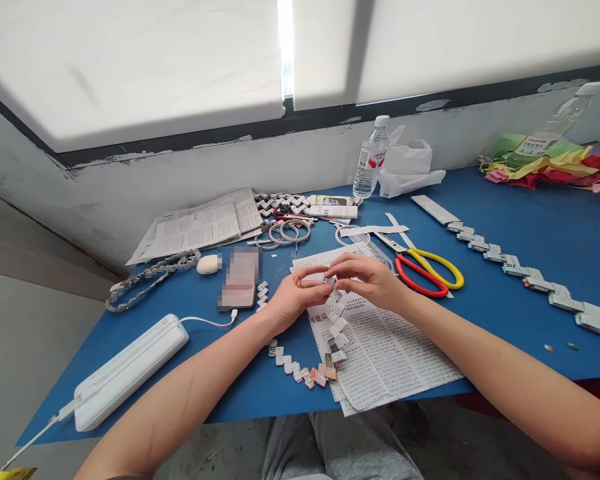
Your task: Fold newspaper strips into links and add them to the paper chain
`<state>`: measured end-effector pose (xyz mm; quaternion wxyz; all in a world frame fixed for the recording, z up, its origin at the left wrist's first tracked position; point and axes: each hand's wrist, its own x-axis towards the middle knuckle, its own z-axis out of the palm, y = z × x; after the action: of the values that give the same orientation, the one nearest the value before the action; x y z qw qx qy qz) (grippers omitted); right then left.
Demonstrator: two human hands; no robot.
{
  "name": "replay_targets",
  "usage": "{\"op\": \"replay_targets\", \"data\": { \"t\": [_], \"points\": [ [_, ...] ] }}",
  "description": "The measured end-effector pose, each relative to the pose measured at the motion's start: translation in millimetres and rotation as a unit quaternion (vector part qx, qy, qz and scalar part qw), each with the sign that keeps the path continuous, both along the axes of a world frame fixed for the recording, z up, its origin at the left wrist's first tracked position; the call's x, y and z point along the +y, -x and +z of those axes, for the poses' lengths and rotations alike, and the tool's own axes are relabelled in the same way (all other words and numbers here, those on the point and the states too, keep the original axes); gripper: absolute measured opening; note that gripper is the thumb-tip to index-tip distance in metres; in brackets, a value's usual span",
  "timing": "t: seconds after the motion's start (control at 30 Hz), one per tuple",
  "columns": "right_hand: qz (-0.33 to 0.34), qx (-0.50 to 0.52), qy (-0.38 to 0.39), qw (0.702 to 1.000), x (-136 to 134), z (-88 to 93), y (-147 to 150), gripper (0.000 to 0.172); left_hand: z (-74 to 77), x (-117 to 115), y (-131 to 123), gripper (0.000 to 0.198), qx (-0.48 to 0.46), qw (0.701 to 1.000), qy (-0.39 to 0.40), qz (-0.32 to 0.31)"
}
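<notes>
Over newspaper, both hands pinch paper chain.

"Anything legible on that surface from where you stand?"

"Hardly. The newspaper sheet is dense Chinese print. Only a bold headline stands out, just below the left hand and beside the paper chain, and it seems to end in 建设."

"The bottles?"

"The water bottle and the far bottle have labels, but the lettering is too small. The folded newspaper is unreadable too."
</notes>
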<state>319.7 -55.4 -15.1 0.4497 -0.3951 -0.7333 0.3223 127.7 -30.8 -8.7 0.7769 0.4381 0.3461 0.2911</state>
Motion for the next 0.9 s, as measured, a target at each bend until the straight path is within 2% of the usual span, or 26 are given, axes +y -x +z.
{"op": "replay_targets", "data": {
  "t": [0.17,0.33,0.43,0.53,0.67,0.73,0.83,0.9],
  "points": [
    [0.017,-0.015,-0.039,0.999,2,4.0,-5,0.018,2.1,-2,-1,0.063,-0.017,1.0,0.0,-0.012],
    [-0.051,-0.011,-0.096,0.994,-3,2.6,2,0.02,2.2,-6,-1,0.066,-0.008,1.0,-0.017,-0.022],
    [-0.069,-0.011,-0.101,0.992,-5,2.4,4,0.022,3.4,-7,-1,0.068,0.005,0.999,-0.047,-0.022],
    [-0.058,0.021,-0.039,0.997,-3,3.0,3,0.021,7.0,-8,0,0.069,0.037,0.995,-0.095,-0.013],
    [-0.029,0.118,0.143,0.982,3,2.4,2,0.034,11.3,-10,0,0.069,0.062,0.986,-0.154,-0.012],
    [-0.023,0.114,0.203,0.972,4,1.7,2,0.033,10.4,-11,-1,0.064,0.073,0.984,-0.163,-0.003],
    [-0.034,0.078,0.225,0.971,4,1.1,3,0.023,5.6,-11,-3,0.056,0.095,0.984,-0.147,0.023],
    [-0.038,0.078,0.225,0.971,4,1.1,4,0.022,2.2,-11,-4,0.043,0.113,0.984,-0.136,0.017]
  ]
}}
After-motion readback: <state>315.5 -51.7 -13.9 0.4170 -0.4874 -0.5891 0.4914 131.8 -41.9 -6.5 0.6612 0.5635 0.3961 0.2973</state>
